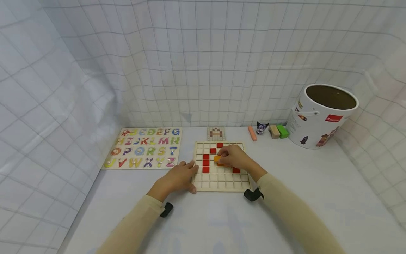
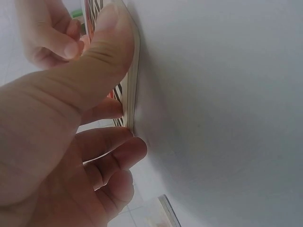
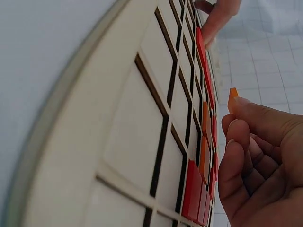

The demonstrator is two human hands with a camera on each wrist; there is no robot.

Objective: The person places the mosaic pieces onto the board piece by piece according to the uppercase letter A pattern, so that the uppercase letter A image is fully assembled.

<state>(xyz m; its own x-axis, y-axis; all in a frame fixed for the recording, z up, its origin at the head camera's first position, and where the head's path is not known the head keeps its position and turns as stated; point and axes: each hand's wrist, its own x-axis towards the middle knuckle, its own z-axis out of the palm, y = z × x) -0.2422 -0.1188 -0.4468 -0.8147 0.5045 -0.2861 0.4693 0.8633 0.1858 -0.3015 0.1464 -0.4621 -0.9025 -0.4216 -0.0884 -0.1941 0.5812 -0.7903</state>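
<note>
My right hand [image 1: 234,156] pinches a small orange tile [image 3: 232,100] between thumb and index finger, just above the wooden grid board [image 1: 222,185]. Red tiles [image 1: 205,163] sit in several of the board's cells. Orange tiles [image 3: 204,158] lie in cells below the right hand, which partly hides them in the head view. My left hand [image 1: 179,176] rests at the board's left edge. Its thumb [image 2: 106,52] touches the near left corner, and its fingers lie loosely bent along the side.
An alphabet puzzle board [image 1: 149,152] lies left. Behind the grid board is a small pattern card [image 1: 216,133]. At the back right stand an orange stick [image 1: 252,133], a small figurine [image 1: 261,128], a wooden block [image 1: 274,132], a green block [image 1: 282,131] and a white bucket [image 1: 314,123].
</note>
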